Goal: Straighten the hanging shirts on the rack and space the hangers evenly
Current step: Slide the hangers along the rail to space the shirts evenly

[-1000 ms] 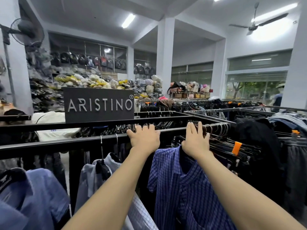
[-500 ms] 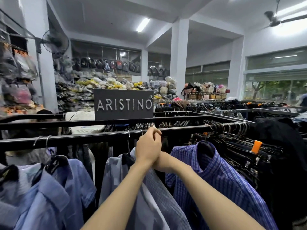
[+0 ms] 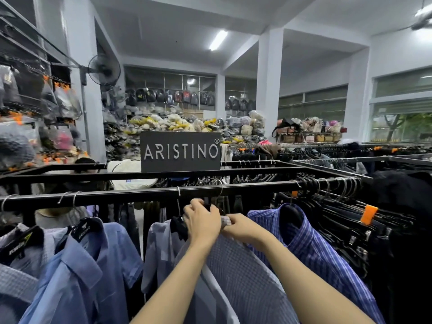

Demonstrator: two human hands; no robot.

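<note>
A black rail (image 3: 131, 197) runs left to right with shirts on black hangers. Just below the rail, my left hand (image 3: 203, 222) grips the neck of a hanger carrying a pale grey checked shirt (image 3: 238, 277). My right hand (image 3: 244, 228) pinches that shirt's collar beside it. A dark blue striped shirt (image 3: 315, 249) hangs to the right. A pale lilac shirt (image 3: 161, 249) hangs close on the left, and a light blue shirt (image 3: 88, 265) hangs further left.
A dense bunch of dark garments on black hangers (image 3: 346, 218) crowds the rail's right end. A black ARISTINO sign (image 3: 180, 152) stands on the rear bar. More racks and shelves of packed goods fill the background.
Both hands have come off the rail and the blue shirt, moving left to the grey checked shirt's hanger and collar. The view has shifted left.
</note>
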